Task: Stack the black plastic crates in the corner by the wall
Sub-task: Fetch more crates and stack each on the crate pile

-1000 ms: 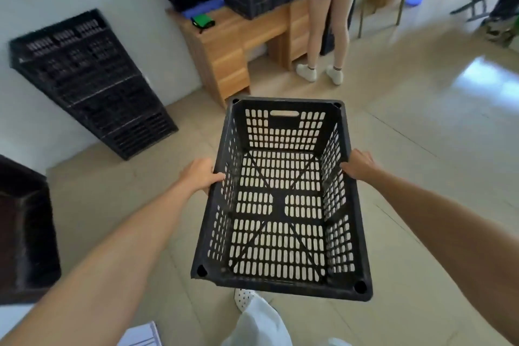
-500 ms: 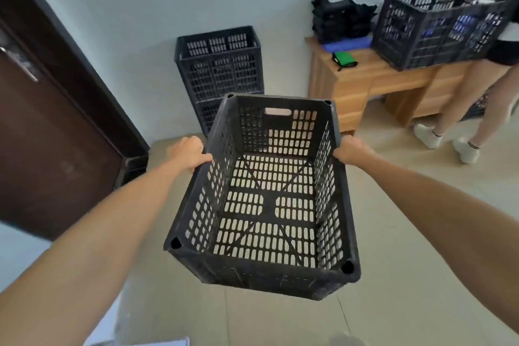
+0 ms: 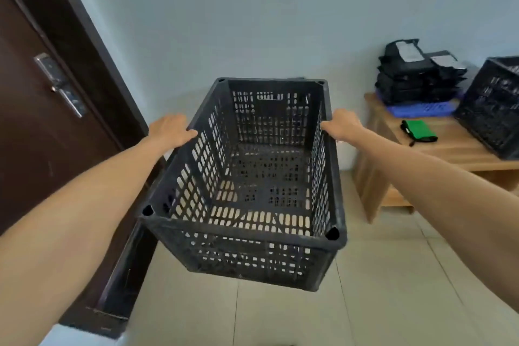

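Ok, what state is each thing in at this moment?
Black crate: empty, upright, held off the floor.
Left hand: grips the crate's left rim.
Right hand: grips the right rim.
Door: shut.
Crate on the desk: upright; contents unclear.

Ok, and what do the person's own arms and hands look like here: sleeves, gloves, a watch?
Both arms are bare as far as the picture shows: no sleeve on the left arm or the right arm. The left hand and right hand wear no gloves, and no watch or strap shows at either wrist.
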{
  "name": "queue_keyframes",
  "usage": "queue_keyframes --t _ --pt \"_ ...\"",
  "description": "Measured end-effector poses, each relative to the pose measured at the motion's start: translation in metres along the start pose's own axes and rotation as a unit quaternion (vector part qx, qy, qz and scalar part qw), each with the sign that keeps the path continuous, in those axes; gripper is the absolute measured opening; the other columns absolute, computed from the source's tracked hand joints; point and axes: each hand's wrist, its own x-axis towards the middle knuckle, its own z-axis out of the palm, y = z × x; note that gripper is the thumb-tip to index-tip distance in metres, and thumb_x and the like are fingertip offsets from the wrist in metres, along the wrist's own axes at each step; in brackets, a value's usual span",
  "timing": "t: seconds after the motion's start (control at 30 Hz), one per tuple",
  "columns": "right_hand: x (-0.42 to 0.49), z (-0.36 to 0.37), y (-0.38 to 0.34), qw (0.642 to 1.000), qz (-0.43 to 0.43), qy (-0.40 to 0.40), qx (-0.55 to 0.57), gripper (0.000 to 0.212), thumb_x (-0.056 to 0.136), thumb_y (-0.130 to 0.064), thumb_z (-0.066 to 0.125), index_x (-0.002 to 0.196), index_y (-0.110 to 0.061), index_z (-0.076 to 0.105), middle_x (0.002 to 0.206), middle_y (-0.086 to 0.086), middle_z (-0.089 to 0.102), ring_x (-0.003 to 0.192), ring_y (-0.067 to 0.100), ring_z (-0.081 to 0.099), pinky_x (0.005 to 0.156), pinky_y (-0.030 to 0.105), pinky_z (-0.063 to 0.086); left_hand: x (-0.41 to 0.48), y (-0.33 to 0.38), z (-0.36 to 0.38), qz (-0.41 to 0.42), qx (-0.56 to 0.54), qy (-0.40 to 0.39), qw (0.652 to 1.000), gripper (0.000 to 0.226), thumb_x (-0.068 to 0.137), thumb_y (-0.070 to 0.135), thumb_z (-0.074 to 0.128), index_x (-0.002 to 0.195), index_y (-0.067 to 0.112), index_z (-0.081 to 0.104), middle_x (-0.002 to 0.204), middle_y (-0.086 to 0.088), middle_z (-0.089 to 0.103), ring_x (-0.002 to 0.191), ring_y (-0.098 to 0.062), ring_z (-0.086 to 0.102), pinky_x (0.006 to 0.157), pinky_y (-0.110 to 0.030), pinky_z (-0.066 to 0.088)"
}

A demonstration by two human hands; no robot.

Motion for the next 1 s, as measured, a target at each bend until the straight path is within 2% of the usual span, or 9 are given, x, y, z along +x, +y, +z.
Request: queue_keyframes --t 0.1,0.3,0.53,0.67,0.73,0.8,0.83,0.93,1.0 --pt "0.061 -0.011 -0.024 1.0 -0.015 0.018 0.021 0.026 0.093 -0.019 0.049 0.074 -0.002 0.051 0.067 0.011 0.053 0.063 0.027 0.05 0.047 0.024 0.033 0.063 -0.004 -0.016 -0.014 0.009 0.026 1.0 0.038 0.096 0.043 0.052 0.074 0.013 0.046 0.082 -0.009 0.059 0.078 -0.029 0.055 0.065 -0.033 0.04" --pt "0.169 -0.01 -0.048 0.998 -0.019 0.038 0.042 0.029 0.088 -0.018 0.051 0.061 -0.007 0.046 0.069 0.015 0.057 0.066 0.028 0.054 0.057 0.032 0.043 0.199 -0.005 -0.034 -0.012 0.04 0.058 0.997 0.037 0.095 0.047 0.051 0.086 0.011 0.052 0.089 -0.01 0.061 0.082 -0.029 0.055 0.069 -0.034 0.04" --pt "0.282 -0.017 -0.079 0.993 0.016 0.059 0.099 0.033 0.089 -0.009 0.05 0.057 -0.01 0.041 0.055 0.008 0.055 0.058 0.023 0.053 0.05 0.026 0.036 0.374 0.011 -0.056 0.025 0.065 0.06 0.996 0.04 0.096 0.045 0.051 0.106 0.007 0.06 0.112 -0.018 0.062 0.104 -0.037 0.058 0.078 -0.038 0.041" --pt "0.339 -0.021 -0.088 0.989 0.05 0.044 0.133 0.032 0.089 -0.01 0.051 0.059 -0.012 0.044 0.072 0.019 0.069 0.068 0.026 0.063 0.07 0.032 0.051 0.462 0.027 -0.063 0.058 0.083 0.044 0.994 0.039 0.096 0.044 0.053 0.102 0.006 0.06 0.109 -0.017 0.063 0.104 -0.037 0.058 0.081 -0.039 0.042" --pt "0.363 -0.02 -0.088 0.984 0.075 0.021 0.163 0.022 0.09 -0.014 0.056 0.072 -0.003 0.061 0.077 0.016 0.072 0.073 0.027 0.069 0.078 0.034 0.054 0.502 0.036 -0.065 0.071 0.092 0.038 0.992 0.039 0.096 0.045 0.053 0.101 0.008 0.059 0.108 -0.016 0.063 0.103 -0.036 0.059 0.083 -0.039 0.042" --pt "0.388 -0.016 -0.086 0.973 0.091 -0.02 0.209 0.028 0.09 -0.018 0.064 0.104 0.007 0.063 0.097 0.019 0.073 0.089 0.029 0.071 0.088 0.038 0.055 0.538 0.045 -0.066 0.085 0.108 0.034 0.99 0.037 0.096 0.045 0.052 0.101 0.009 0.058 0.107 -0.015 0.063 0.102 -0.035 0.059 0.08 -0.038 0.041" --pt "0.401 -0.015 -0.085 0.974 0.081 -0.049 0.205 0.035 0.09 -0.022 0.066 0.109 0.007 0.061 0.101 0.016 0.072 0.092 0.027 0.069 0.086 0.032 0.055 0.556 0.049 -0.066 0.09 0.119 0.033 0.988 0.037 0.096 0.045 0.052 0.101 0.009 0.058 0.107 -0.015 0.063 0.102 -0.035 0.058 0.079 -0.038 0.041" --pt "0.42 -0.015 -0.092 0.984 0.034 -0.136 0.107 0.05 0.089 -0.04 0.062 0.122 -0.003 0.061 0.091 -0.006 0.065 0.085 0.016 0.061 0.069 0.009 0.034 0.607 0.06 -0.065 0.097 0.148 0.032 0.984 0.034 0.097 0.043 0.05 0.105 0.011 0.058 0.109 -0.014 0.062 0.104 -0.033 0.058 0.079 -0.037 0.039" --pt "0.44 -0.013 -0.092 0.973 -0.001 -0.211 0.096 0.04 0.083 -0.026 0.069 0.115 -0.003 0.064 0.087 -0.002 0.073 0.076 0.013 0.07 0.072 0.012 0.048 0.637 0.064 -0.063 0.094 0.174 0.035 0.98 0.035 0.097 0.043 0.051 0.108 0.01 0.059 0.109 -0.013 0.062 0.106 -0.032 0.057 0.083 -0.038 0.04"
